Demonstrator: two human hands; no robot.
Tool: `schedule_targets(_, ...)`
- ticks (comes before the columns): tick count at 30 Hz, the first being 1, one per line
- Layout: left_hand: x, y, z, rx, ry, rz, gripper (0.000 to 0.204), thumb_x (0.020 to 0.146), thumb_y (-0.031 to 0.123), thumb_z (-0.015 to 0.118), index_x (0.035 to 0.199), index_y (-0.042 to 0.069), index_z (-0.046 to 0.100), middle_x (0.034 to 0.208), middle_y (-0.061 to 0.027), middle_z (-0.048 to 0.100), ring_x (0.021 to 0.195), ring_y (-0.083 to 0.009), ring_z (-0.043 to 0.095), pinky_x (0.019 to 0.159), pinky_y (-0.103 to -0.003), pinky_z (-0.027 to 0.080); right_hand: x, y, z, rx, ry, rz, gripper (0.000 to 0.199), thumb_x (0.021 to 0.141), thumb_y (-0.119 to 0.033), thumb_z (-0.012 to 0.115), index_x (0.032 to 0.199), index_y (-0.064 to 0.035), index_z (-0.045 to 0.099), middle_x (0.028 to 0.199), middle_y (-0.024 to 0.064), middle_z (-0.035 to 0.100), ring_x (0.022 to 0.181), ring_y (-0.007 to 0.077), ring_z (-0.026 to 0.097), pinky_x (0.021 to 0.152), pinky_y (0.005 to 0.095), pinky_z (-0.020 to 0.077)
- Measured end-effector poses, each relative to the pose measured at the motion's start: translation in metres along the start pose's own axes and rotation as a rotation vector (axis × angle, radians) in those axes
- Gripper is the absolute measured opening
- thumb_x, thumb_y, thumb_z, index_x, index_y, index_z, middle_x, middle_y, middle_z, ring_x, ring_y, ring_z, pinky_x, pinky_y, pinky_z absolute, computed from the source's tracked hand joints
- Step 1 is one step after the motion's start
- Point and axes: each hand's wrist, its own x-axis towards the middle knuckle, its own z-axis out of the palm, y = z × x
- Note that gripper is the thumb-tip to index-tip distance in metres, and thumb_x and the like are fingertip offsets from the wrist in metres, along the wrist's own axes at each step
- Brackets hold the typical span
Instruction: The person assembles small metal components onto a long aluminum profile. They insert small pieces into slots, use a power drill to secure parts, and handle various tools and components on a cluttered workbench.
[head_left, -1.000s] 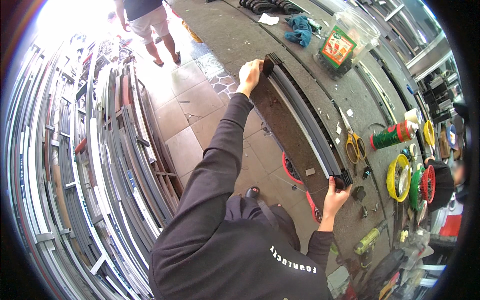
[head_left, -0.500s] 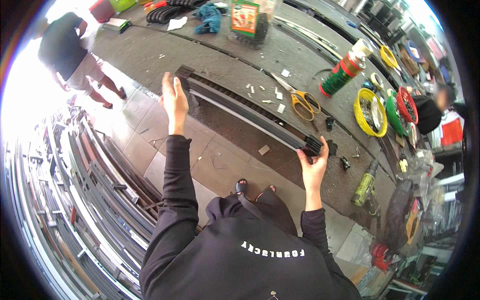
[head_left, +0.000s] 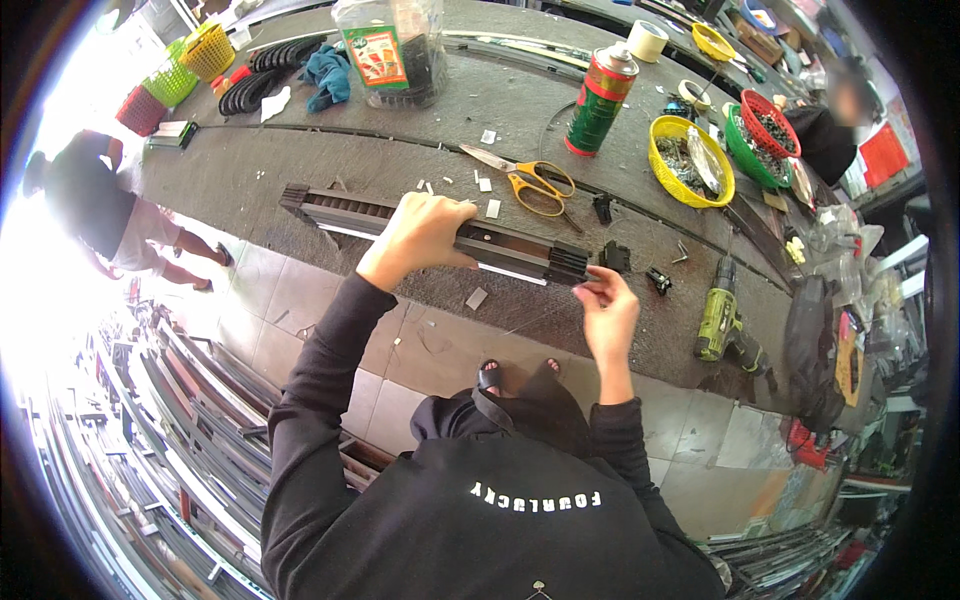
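A long dark metal profile (head_left: pixel 515 252), with a pleated black strip along its channel, lies slantwise at the near edge of the workbench. My left hand (head_left: pixel 425 235) is wrapped over its middle, thumb on the near side. Just off the profile's ribbed right end is my right hand (head_left: pixel 608 312), its thumb and forefinger pinched together; whatever is between them is too small to make out. Scissors with orange handles (head_left: pixel 540 188) lie beyond the profile. Small black fittings (head_left: pixel 616 257) rest past its right end.
A green cordless drill (head_left: pixel 718 325) lies to the right. Behind stand a spray can (head_left: pixel 600 105), a clear plastic jar (head_left: pixel 395 60) and a yellow basket (head_left: pixel 690 160) of small parts. Metal profiles (head_left: pixel 170 450) fill the lower left. People are at far left (head_left: pixel 90 195) and upper right.
My left hand has moved from the profile's far-left end to its middle and gripped it. The profile has come down onto the bench edge. My right hand has let go of its right end.
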Motion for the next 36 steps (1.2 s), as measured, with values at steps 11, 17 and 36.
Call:
schedule_targets(11,0.011,-0.007,-0.007,-0.019,0.061,0.051,0.061,0.057,0.051,0.091,0.093,0.007,0.07,0.079,-0.0147,0.07,0.08,-0.0374,0.07,0.072,-0.045,0.054,0.008,0.002,-0.003,0.583,-0.485,0.289,0.045,0.087,-0.005,0.079,0.129,-0.0021,0.062,0.095,-0.0017,0.059,0.072,0.0085,0.058,0.06,0.0247,0.0516)
schedule_targets(17,0.012,-0.008,-0.009,-0.014,0.057,0.057,0.062,0.057,0.054,0.091,0.092,0.007,0.071,0.079,-0.0162,0.07,0.082,-0.0382,0.07,0.073,-0.046,0.054,0.009,-0.011,0.023,-0.01,-0.334,0.181,0.044,0.08,-0.013,0.088,0.116,-0.0024,0.065,0.07,-0.0003,0.063,0.059,0.0069,0.054,0.058,0.0251,0.0461)
schedule_targets(36,0.025,-0.006,-0.023,-0.054,-0.135,0.072,0.072,0.053,0.054,0.093,0.099,0.003,0.073,0.089,-0.0189,0.073,0.088,-0.0396,0.07,0.079,-0.045,0.054,0.003,0.007,0.028,0.414,-0.197,0.024,0.033,0.076,-0.015,0.093,0.1,-0.0047,0.073,0.084,-0.0066,0.069,0.066,-0.0002,0.04,0.058,0.019,0.036)
